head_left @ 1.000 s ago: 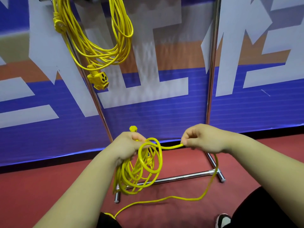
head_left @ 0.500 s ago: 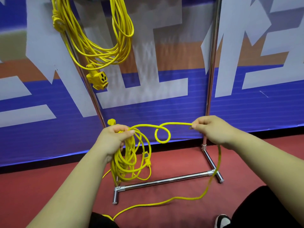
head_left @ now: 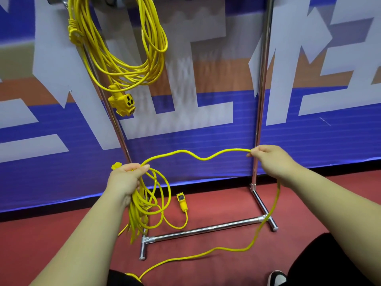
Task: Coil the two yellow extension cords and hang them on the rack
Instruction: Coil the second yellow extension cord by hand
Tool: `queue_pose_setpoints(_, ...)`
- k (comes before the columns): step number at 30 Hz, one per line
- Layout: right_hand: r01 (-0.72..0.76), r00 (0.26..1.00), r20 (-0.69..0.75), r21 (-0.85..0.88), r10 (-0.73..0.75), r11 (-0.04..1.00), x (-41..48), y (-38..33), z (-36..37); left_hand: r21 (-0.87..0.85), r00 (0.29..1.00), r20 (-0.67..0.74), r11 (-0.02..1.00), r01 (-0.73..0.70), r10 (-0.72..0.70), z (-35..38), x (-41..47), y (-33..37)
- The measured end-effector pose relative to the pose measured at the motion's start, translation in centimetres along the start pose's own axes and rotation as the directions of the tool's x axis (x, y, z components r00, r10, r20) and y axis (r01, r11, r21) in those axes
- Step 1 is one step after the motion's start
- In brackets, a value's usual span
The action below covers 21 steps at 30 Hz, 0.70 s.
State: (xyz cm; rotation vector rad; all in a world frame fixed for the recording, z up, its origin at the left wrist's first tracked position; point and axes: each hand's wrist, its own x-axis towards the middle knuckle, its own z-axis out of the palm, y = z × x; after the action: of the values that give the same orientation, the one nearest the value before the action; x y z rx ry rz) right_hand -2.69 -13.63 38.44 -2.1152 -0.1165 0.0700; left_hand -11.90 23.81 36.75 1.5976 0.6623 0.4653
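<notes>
Yellow coiled cord (head_left: 123,58), head view: it is hanging in loops from the top of the chrome rack (head_left: 261,79), on the left side. Its socket block (head_left: 122,103) is dangling at the bottom, in front of the left upright.

The second cord (head_left: 195,155) is running in a loose wave between both hands. The left hand (head_left: 125,178) is gripping a bundle of gathered loops (head_left: 144,205) with its fingers curled round them. A yellow plug end (head_left: 116,166) is sticking out just beside the knuckles. The loops are hanging in front of the lower left upright and partly covering it.

The right hand (head_left: 268,159) is pinching the same cord between thumb and fingertips, well apart from the left, and is blocking part of the right upright. From there the cord is dropping past the wrist and crossing in front of the right base joint. It is then trailing over the red floor (head_left: 216,199) and leaving the frame at the bottom edge.

A socket end (head_left: 182,202) is showing between the uprights, joined to the loops by a short curve. Whether it is resting on the floor or dangling cannot be told.

A blue, white and orange banner (head_left: 206,131) is standing behind the rack. A shoe (head_left: 277,277) is showing at lower right.
</notes>
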Motion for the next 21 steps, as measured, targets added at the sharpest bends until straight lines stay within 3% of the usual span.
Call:
queue_pose_setpoints(3,0.131,0.988,0.076,0.044,-0.134,0.99,-0.35,0.06,0.05,-0.058,0.998,-0.028,0.997,0.058,-0.059,-0.48,0.6,-0.16)
queue_pose_setpoints(7,0.209,0.978,-0.002,-0.022,-0.209,0.978,-0.4,0.43,-0.13,-0.068,0.996,-0.008,0.994,0.086,-0.086,-0.72,0.54,-0.57)
queue_pose_setpoints(12,0.138,0.985,-0.093,-0.109,-0.149,0.984,0.04,0.46,-0.49,-0.016,0.999,-0.045,1.0,0.027,-0.027,-1.01,0.68,-0.63)
queue_pose_setpoints(18,0.021,0.998,-0.048,-0.194,-0.031,0.981,-0.12,0.03,-0.07,0.011,0.985,-0.15,0.996,-0.083,0.084,-0.9,0.53,-0.05)
queue_pose_setpoints(21,-0.05,0.998,0.042,-0.113,0.055,0.992,-0.13,0.6,0.14,-0.023,0.986,-0.155,0.997,-0.067,0.063,-0.82,0.7,-0.29)
